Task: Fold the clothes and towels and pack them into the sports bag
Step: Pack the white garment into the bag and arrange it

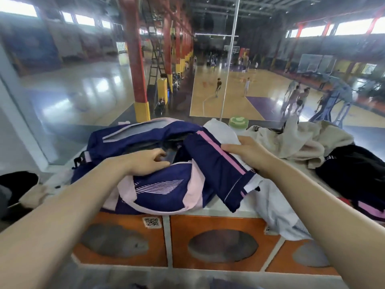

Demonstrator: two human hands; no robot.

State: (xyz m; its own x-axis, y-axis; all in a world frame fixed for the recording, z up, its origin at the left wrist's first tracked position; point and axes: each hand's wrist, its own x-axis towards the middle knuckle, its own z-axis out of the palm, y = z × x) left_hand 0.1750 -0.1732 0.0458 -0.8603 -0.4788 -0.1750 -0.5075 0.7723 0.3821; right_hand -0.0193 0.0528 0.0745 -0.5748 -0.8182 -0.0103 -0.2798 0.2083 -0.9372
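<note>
A navy and pale pink sports bag (pixel 158 190) lies on a ledge in front of me, its top unzipped. My left hand (pixel 149 163) grips the near edge of the bag's opening. My right hand (pixel 242 151) holds a folded navy garment with a pink stripe (pixel 216 170), tilted over the bag's right end. A white garment (pixel 275 207) lies under it and hangs over the ledge edge. A beige towel (pixel 300 142) is heaped at the right, with black clothing (pixel 354 170) beside it.
A green-lidded bottle (pixel 238 122) stands behind the clothes against the glass wall. Orange locker fronts (pixel 220 224) with QR stickers sit below the ledge. A dark item (pixel 16 184) lies at the far left. Beyond the glass, people play on a basketball court.
</note>
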